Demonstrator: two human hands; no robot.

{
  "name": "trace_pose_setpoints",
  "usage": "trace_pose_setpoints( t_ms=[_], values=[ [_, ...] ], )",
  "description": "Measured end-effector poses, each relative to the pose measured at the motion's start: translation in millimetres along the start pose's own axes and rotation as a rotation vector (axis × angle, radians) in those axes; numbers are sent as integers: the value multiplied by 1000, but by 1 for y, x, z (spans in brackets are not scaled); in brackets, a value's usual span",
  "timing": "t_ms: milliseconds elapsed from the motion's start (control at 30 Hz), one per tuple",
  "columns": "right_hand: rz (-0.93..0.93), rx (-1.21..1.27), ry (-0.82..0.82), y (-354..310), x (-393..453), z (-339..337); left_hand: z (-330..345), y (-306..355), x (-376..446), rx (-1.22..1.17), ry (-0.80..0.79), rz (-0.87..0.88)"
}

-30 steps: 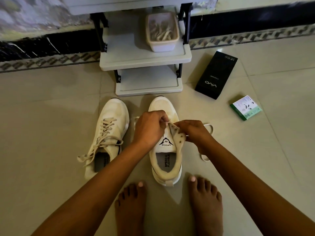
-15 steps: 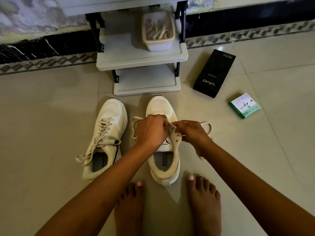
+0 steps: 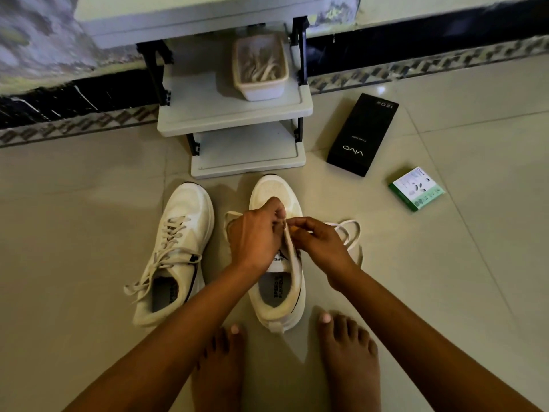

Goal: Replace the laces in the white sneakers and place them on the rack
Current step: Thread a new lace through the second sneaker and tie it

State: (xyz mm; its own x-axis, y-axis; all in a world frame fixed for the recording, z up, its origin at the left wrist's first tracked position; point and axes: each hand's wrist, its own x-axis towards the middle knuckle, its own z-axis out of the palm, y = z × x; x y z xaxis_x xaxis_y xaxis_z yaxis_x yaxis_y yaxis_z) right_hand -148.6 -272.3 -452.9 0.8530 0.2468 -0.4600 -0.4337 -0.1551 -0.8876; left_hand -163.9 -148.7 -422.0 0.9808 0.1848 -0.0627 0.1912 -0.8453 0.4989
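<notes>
White cloth, a bit dirty, covers both sneakers on the floor tiles (image 3: 74, 233), and there is only the head view to go by.

The right sneaker (image 3: 277, 295) sits just in front of the person's bare feet. Both hands meet over its middle. The left hand (image 3: 255, 236) has its grip pinched together on the edge of the shoe where the lace holes are. The right hand (image 3: 322, 245) has its grip pinched on the lace (image 3: 349, 233), close to a hole. The rest of that lace lies in loose loops on the floor on both sides of the shoe.

The left sneaker (image 3: 178, 251) lies just beside it, laced but untied, with the ends trailing on the floor.

The rack (image 3: 234, 123) stands just past the toes of the shoes. A tub of laces (image 3: 260, 68) sits on its middle shelf. No shoe is on the rack yet.

What could go wrong, I think:
- The lace tip could miss the small hole, because the fingers hide it and the light is dim.
- The lace could twist or skip a hole and look messy.
- A loose loop could catch on a wrist and pull the lace back out.
- The shoe could slide, since only pinching fingers hold it.

A black box (image 3: 362, 135) and a green box (image 3: 416, 188) lie well apart to the right.
</notes>
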Motion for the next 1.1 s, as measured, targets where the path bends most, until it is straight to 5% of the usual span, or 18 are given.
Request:
trace_pose_setpoints(
  t_ms=[233, 433, 667, 900, 1100],
  values=[
    [-25, -42, 8, 1, 7, 1, 0, -2, 3, -22, -66, 5],
    [-131, -151, 135, 4, 13, 8, -5, -9, 2, -277, -216, -107],
    [-259, -471, 140, -9, 23, 1, -26, -30, 32, -45, -485, -36],
    [-346, -595, 127, -11, 19, 8, -32, -36, 34, -119, -534, -22],
    [-358, -990, 45, -21, 24, 8, -28, -40, 30, -69, -501, -9]
  ],
)
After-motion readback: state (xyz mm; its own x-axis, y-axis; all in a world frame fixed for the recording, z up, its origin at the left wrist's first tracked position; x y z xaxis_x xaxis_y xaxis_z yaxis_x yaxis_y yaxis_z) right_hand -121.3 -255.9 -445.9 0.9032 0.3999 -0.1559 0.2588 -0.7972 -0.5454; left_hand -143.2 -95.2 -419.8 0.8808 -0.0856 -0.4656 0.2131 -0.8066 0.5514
